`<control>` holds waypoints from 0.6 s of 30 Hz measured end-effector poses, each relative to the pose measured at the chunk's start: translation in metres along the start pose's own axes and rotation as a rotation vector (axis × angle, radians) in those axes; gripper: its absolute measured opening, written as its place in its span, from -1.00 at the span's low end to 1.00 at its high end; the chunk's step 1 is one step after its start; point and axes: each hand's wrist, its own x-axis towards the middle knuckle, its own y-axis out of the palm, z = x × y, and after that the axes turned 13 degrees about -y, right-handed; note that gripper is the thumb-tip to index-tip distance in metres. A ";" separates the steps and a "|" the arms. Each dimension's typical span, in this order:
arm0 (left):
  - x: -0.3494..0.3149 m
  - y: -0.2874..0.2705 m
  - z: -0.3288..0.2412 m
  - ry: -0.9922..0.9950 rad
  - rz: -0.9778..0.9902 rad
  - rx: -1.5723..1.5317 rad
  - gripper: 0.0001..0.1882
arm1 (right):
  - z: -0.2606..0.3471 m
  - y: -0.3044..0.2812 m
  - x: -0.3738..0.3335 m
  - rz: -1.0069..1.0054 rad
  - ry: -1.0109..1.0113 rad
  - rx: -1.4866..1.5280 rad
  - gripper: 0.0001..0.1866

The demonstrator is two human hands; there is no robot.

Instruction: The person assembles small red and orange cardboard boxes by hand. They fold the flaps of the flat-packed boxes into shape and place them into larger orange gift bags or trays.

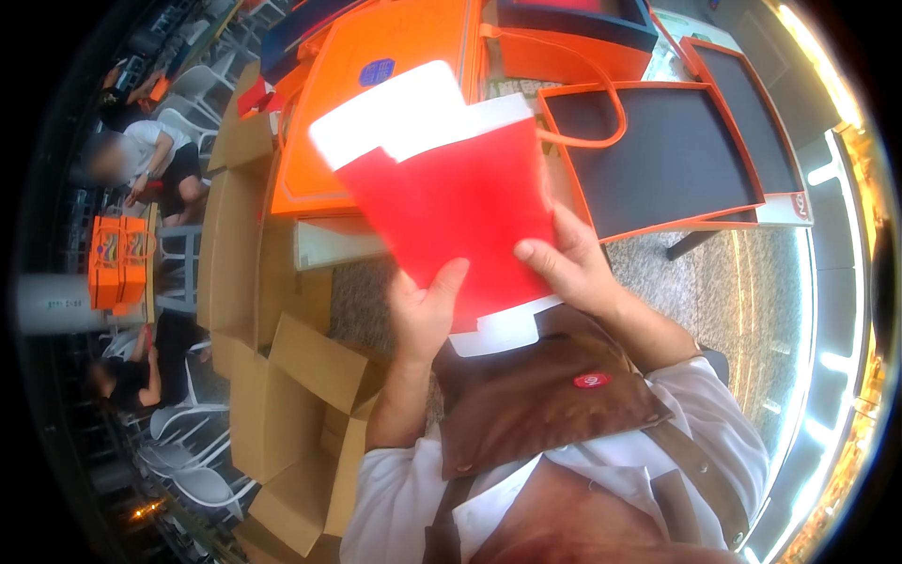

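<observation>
Between my two hands is a flattened red carton (pixel 460 211) with white flaps at its far and near ends. My left hand (pixel 423 305) grips its near left edge, thumb lying on the red face. On the right edge, my right hand (pixel 573 263) holds it the same way, with the thumb on top and the fingers partly hidden behind. The carton is tilted up in front of my brown apron (pixel 554 395). Beyond it lies a large orange gift box (pixel 324 141) with a blue emblem, partly covered by the carton.
An orange-rimmed dark tray (pixel 648 160) and another dark tray (pixel 747 103) lie at the right of the table. An orange strap handle (pixel 615 117) loops over the nearer one. Open cardboard boxes (pixel 282 414) stand at my left. Farther left, people sit near white chairs (pixel 202 484) and stacked orange boxes (pixel 117 263).
</observation>
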 end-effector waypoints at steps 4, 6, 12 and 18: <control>0.004 0.003 -0.007 0.119 -0.068 0.063 -0.63 | -0.007 0.003 -0.006 -0.011 0.045 -0.107 -0.63; 0.003 0.005 -0.003 0.137 -0.119 0.034 -0.68 | -0.014 -0.001 -0.009 0.038 -0.039 -0.251 -0.67; 0.004 -0.011 0.005 0.081 -0.032 0.098 -0.67 | 0.005 -0.008 -0.006 0.074 0.004 -0.301 -0.69; 0.002 -0.008 0.002 0.071 0.044 0.235 -0.49 | 0.016 -0.013 0.010 0.003 -0.206 -0.422 -0.75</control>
